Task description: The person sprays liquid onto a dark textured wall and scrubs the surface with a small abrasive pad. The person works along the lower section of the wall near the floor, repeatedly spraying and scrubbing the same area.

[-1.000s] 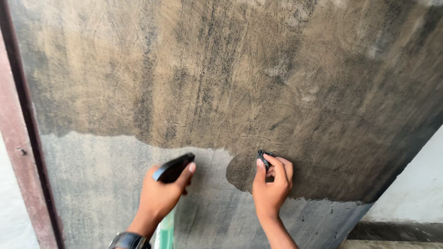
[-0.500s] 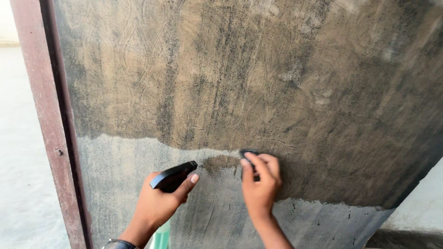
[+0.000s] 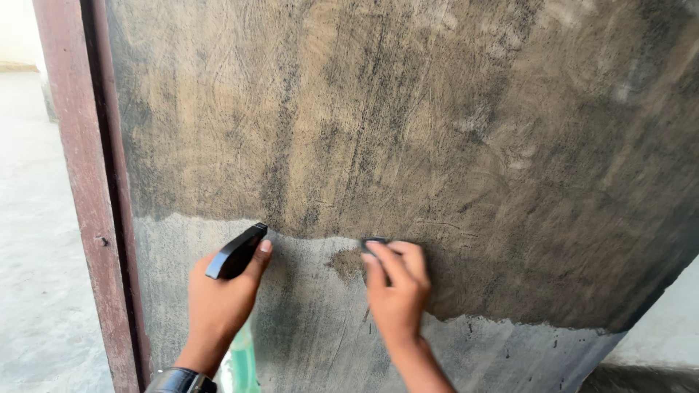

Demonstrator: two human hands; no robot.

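A large upright panel (image 3: 408,131) fills the view, brown and scuffed above, grey and smoother in a band below. My right hand (image 3: 395,291) presses a small dark pad (image 3: 373,242) flat against the panel at the border of the brown and grey areas. My left hand (image 3: 218,302) grips a spray bottle with a black head (image 3: 236,252) and a pale green body (image 3: 240,364). The nozzle points at the panel, close to its surface, left of the pad. A dark watch (image 3: 175,380) sits on my left wrist.
A reddish-brown frame post (image 3: 84,182) runs down the panel's left edge. Beyond it lies a pale concrete floor (image 3: 33,255). A white wall (image 3: 662,320) shows at the lower right, past the panel's slanted edge.
Both hands have shifted left along the panel. The brown patch under the pad has shrunk as the grey area spread. The view has also swung, showing more of the frame post.
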